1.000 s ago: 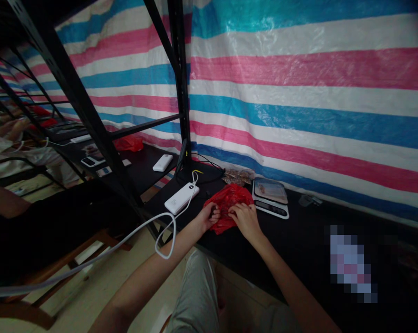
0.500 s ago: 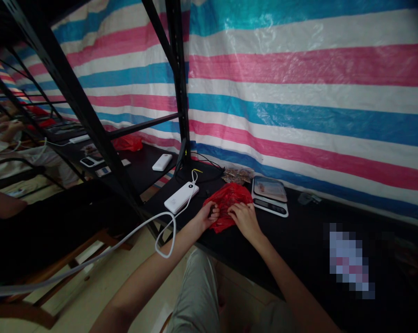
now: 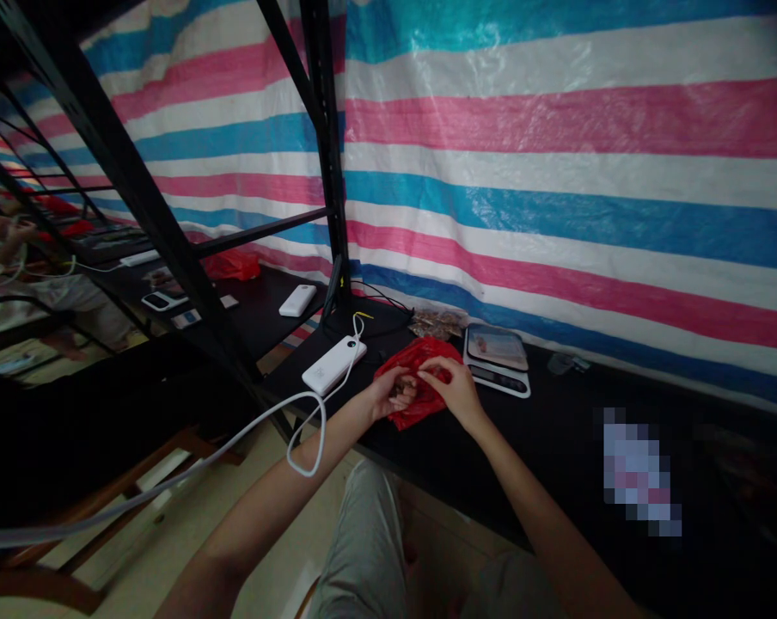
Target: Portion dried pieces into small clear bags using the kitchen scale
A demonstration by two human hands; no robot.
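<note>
A crumpled red plastic bag (image 3: 420, 417) lies on the black table before me. Over its left side rests my left hand (image 3: 392, 395), palm turned up and fingers curled; something small and dark seems to sit in them, too small to name. My right hand (image 3: 454, 389) is above the bag's right side, thumb and forefinger brought together near the left fingers. What that pinch holds, if anything, cannot be made out. Just right of the bag stands a white digital scale (image 3: 521, 384) bearing a clear tray (image 3: 501, 344) with a few small brownish bits.
Behind the red bag lies a clear bag of brown pieces (image 3: 437, 322). A white power bank (image 3: 330, 365) with a looping white cable (image 3: 247, 430) is at left. A small clear packet (image 3: 562, 364) lies right of the scale. Black shelf posts (image 3: 327, 155) rise at left.
My right hand has lifted slightly off the red bag, its thumb and forefinger now together. My left hand has turned palm up, moving a little toward the right hand. The view has shifted slightly.
</note>
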